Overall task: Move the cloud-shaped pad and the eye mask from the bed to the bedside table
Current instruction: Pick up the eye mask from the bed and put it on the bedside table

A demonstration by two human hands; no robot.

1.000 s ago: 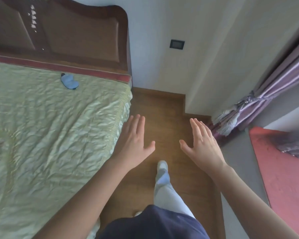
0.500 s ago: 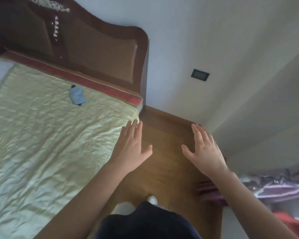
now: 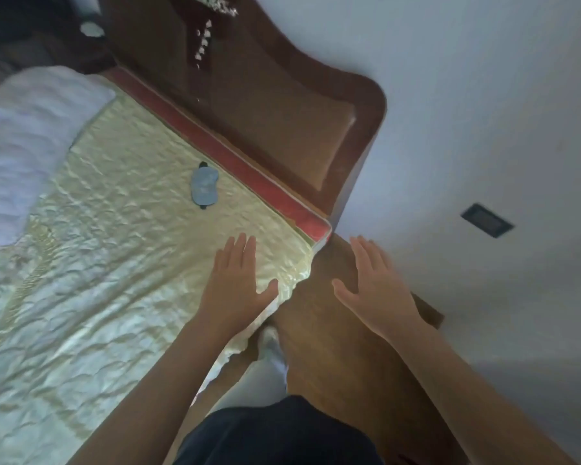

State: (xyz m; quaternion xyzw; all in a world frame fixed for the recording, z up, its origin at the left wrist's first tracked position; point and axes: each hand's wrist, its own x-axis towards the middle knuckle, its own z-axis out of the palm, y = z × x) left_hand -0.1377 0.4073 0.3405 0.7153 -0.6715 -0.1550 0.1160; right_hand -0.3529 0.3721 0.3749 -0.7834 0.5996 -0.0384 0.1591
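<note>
A pale blue fabric eye mask (image 3: 204,188) with a dark strap is seen lying flat on the cream-yellow quilted bed cover (image 3: 108,263), close to the dark wooden carved headboard (image 3: 282,105) and just short of the red mattress edge (image 3: 249,169) that runs along the headboard's foot. Nothing is touching the mask.

A small pale cloud-shaped pad (image 3: 91,28) is noted on a dark surface beyond the headboard's far end, at the top left of the view; the surface itself is too dark to be identified.

A white pillow (image 3: 21,135) is observed on the bed cover, well apart from the mask on the side away from the headboard's near corner.

The left hand (image 3: 237,283) is held palm down above the bed cover's near corner, grip spread apart and empty, near the mask but clear of it. The right hand (image 3: 379,290) is held over the brown wooden floor (image 3: 332,347) beside the headboard's near corner, fingers spread apart and empty.

A dark wall socket (image 3: 487,220) is set in the white wall beyond the headboard.
</note>
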